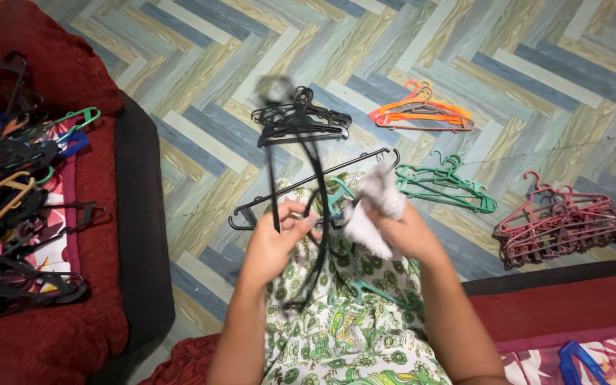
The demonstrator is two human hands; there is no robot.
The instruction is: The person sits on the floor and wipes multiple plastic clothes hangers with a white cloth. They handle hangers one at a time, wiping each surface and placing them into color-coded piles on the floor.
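Observation:
My left hand [279, 235] grips a black plastic hanger [308, 185] that hangs blurred over my lap. A crumpled white cloth [373, 207] is in my right hand [404, 232], pressed against the same hanger. A teal hanger [351, 281] lies on my green patterned dress under both hands.
On the herringbone floor lie stacks of hangers: black [299, 120], orange [422, 113], green [443, 187] and dark red [557, 224]. A heap of mixed hangers [12, 207] rests on the red cushion at left. A blue hanger [577, 362] lies at bottom right.

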